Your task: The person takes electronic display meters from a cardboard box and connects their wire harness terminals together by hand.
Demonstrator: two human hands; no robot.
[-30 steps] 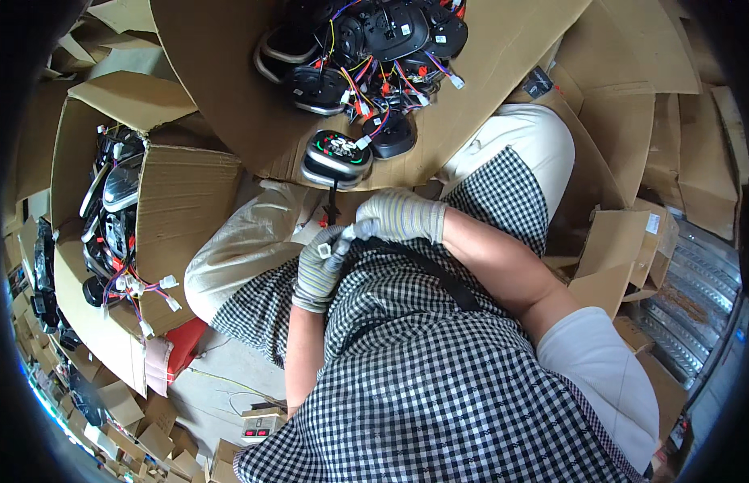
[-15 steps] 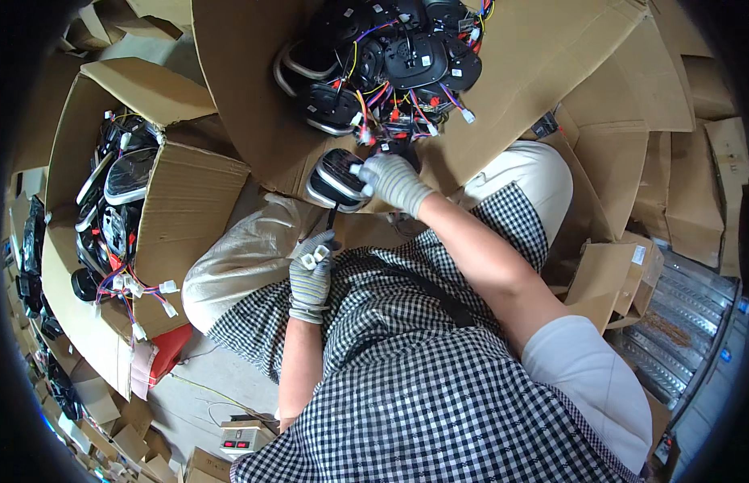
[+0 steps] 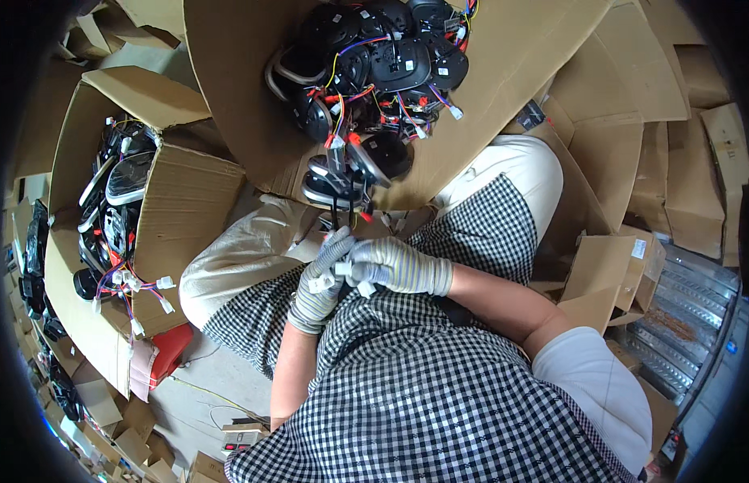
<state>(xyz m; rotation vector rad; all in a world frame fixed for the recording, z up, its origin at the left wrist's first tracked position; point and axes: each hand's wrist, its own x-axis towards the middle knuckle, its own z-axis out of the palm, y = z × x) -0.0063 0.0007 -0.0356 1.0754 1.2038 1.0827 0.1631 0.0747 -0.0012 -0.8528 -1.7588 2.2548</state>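
Both my hands wear grey knitted gloves and meet above my lap. My left hand [image 3: 316, 282] pinches small white connectors [image 3: 320, 282] on a wire bundle. My right hand [image 3: 390, 266] grips the same bundle just beside it. The dark wires [image 3: 336, 211] run up to a black oval electronic unit [image 3: 350, 173] lying at the near edge of a big cardboard sheet [image 3: 245, 97]. Farther up that sheet lies a pile of similar black units [image 3: 382, 64] with coloured wires and red and white plugs.
An open cardboard box [image 3: 181, 209] on my left holds more black units and loose wire ends. A red object [image 3: 165, 358] lies on the floor below it. Flattened and stacked cartons [image 3: 632, 161] crowd the right side, with a metal grating [image 3: 680, 330] beyond.
My right hand came back from the black unit on the sheet to my lap. It now joins my left hand on the wire bundle.
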